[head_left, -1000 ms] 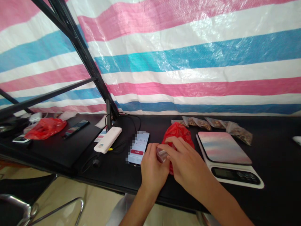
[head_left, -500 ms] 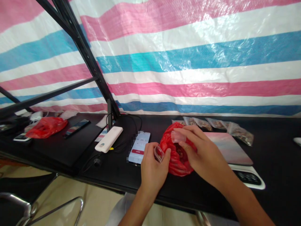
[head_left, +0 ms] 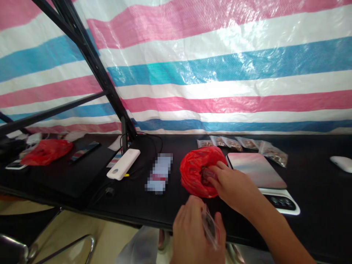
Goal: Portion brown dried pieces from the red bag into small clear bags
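My left hand (head_left: 192, 231) is closed on a small clear plastic bag (head_left: 210, 225) in front of the table's near edge; the bag's mouth gapes. Farther up sits a red plastic bag (head_left: 189, 172) with its top rolled open and brown bits inside. My right hand (head_left: 231, 183) reaches into that opening, fingers pinching a small clear plastic cup (head_left: 211, 174) whose rim is down among the brown bits. Just right of the red bag, partly behind my right forearm, lies a white digital scale (head_left: 293, 207) with a shiny pinkish-grey plate (head_left: 255, 168).
Several filled clear bags (head_left: 275, 154) lie along the back. On the left are a phone (head_left: 159, 174), a white power bank (head_left: 123, 164), cables and a black metal post (head_left: 103, 80). Another red bag (head_left: 46, 151) lies far left, a white mouse (head_left: 341, 163) far right. Striped sheeting hangs behind.
My right hand has lowered the cup from above the red bag into its contents. My left hand has moved down and toward me with the clear bag, away from the red bag.
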{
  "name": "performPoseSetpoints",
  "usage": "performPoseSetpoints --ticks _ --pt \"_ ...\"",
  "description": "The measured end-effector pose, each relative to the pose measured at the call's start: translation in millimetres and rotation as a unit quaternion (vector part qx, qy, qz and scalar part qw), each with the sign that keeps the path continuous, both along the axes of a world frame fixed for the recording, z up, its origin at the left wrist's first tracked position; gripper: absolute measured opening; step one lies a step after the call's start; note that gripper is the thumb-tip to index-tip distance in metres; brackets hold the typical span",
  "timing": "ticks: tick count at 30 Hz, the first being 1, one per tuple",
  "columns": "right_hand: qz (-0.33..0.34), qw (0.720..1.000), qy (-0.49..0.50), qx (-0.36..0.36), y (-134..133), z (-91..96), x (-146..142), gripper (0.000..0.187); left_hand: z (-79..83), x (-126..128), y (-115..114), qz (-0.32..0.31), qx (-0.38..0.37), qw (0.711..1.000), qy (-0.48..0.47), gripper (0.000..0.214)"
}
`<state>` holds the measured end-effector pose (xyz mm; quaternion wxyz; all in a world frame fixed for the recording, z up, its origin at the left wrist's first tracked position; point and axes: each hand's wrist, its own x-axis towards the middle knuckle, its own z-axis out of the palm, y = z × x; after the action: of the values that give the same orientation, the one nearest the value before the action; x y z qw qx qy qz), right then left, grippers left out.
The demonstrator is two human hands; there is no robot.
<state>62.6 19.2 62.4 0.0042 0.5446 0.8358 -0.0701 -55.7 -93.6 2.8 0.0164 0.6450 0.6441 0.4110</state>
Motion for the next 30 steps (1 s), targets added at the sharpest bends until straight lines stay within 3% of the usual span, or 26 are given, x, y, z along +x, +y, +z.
performPoseSetpoints --ticks 5,8,12,16,22,27,30 --pt "0.012 0.999 0.042 -0.022 -6.7 1.5 -6.1 0.026 -4.9 2.4 5.8 0.007 -0.113 0.993 -0.04 0.009" --pt "0.048 0.994 0.084 0.044 -4.3 1.4 -6.2 0.024 4.3 -13.2 20.3 0.031 -0.179 0.975 -0.13 0.012" --pt "0.064 0.981 0.111 0.147 3.3 -4.3 0.0 0.028 10.5 -24.9 36.7 0.065 -0.184 0.966 -0.17 0.017" --pt "0.05 0.985 0.125 0.108 8.9 -11.0 4.4 0.035 7.1 -24.2 48.3 0.06 -0.198 0.954 -0.219 0.019" --pt "0.023 0.977 0.209 0.031 12.3 -7.8 4.5 0.036 2.7 -22.7 70.3 0.035 -0.095 0.92 -0.38 0.024" --pt "-0.038 0.992 0.12 0.019 9.4 1.6 7.9 0.038 5.3 -22.8 79.7 0.036 0.005 0.902 -0.431 0.025" --pt "-0.044 0.993 0.108 0.011 6.6 9.6 12.2 0.039 8.0 -27.2 78.9 0.048 0.062 0.908 -0.411 0.021"
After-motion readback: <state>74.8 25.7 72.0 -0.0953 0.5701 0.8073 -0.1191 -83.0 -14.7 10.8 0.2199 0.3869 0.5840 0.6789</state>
